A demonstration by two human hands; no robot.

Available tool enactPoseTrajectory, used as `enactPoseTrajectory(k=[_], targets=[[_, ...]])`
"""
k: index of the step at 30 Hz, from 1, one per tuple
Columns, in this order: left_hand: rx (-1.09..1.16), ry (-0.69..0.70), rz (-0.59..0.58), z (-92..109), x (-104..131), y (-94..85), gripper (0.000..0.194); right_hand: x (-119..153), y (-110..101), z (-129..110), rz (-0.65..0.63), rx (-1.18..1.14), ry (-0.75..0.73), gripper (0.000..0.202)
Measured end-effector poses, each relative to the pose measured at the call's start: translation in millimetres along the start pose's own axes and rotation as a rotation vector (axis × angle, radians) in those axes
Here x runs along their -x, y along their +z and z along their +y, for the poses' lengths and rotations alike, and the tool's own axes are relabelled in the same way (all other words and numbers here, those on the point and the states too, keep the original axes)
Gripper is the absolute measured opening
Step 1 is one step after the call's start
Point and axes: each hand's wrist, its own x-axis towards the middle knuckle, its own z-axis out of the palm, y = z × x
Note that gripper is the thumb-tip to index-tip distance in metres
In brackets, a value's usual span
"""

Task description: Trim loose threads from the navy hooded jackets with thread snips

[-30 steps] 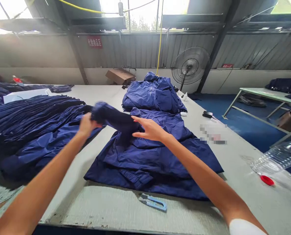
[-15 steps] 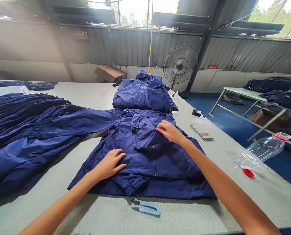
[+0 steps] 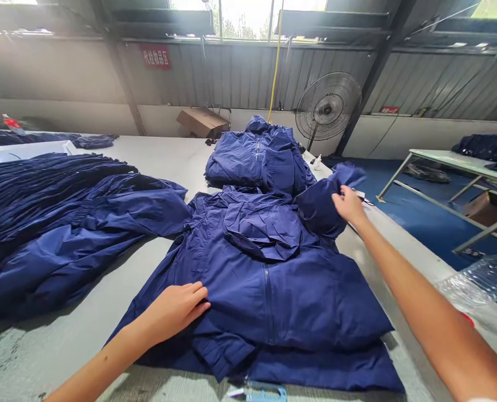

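Observation:
A navy blue jacket (image 3: 240, 290) with a front zipper lies spread on the table before me, its hood folded down over the chest. My right hand (image 3: 351, 206) pinches the jacket's sleeve (image 3: 321, 209), lifted out past the right shoulder; the sleeve's far end is blurred. On the left front of the jacket rests my left hand (image 3: 181, 307), fingers curled together on the cloth with the fingertips partly hidden. Blue thread snips (image 3: 267, 392) lie at the near edge, partly under the hem.
A heap of navy jackets (image 3: 64, 223) lies left, touching this one. Behind stands a folded jacket pile (image 3: 259, 156). At right are a clear plastic bottle (image 3: 482, 279) and a second table (image 3: 453, 160). Further back are a cardboard box (image 3: 202, 121) and a fan (image 3: 327, 109).
My right hand has moved right and away, swinging the sleeve off the jacket's front and uncovering the zipper. My left hand has come slightly nearer, its flat fingers now curled. The view has shifted.

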Motion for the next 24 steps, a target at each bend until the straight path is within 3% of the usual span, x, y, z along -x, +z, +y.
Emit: enactPoseTrajectory(k=[2, 5, 7, 9, 10, 14, 17, 20, 24], targets=[[0.025, 0.0, 0.038, 0, -3, -4.1, 0.027, 32, 31, -17, -0.128, 0.018, -0.105, 0.046], [0.077, 0.018, 0.116, -5, -9, 0.0, 0.032, 79, 70, -52, -0.447, 0.017, -0.312, 0.062], [0.108, 0.011, 0.153, -7, -11, 8.0, 0.035, 88, 82, -75, -0.586, 0.04, -0.374, 0.046], [0.127, -0.012, 0.177, -8, -11, 15.9, 0.037, 69, 80, -96, -0.625, 0.064, -0.377, 0.027], [0.133, -0.023, 0.183, -8, -11, 18.8, 0.036, 49, 75, -106, -0.607, 0.07, -0.362, 0.028], [0.141, -0.045, 0.18, -7, -11, 20.6, 0.036, -52, 44, -149, -0.341, 0.058, -0.277, 0.039], [0.137, -0.064, 0.193, -3, -4, 16.3, 0.036, -86, 31, -174, -0.196, 0.001, -0.326, 0.056], [0.127, -0.075, 0.222, 8, 10, 12.0, 0.037, -55, 31, -175, -0.264, -0.054, -0.489, 0.064], [0.123, 0.008, 0.194, 20, 27, 7.4, 0.041, 49, 25, -146, -0.658, -0.082, -0.655, 0.027]])
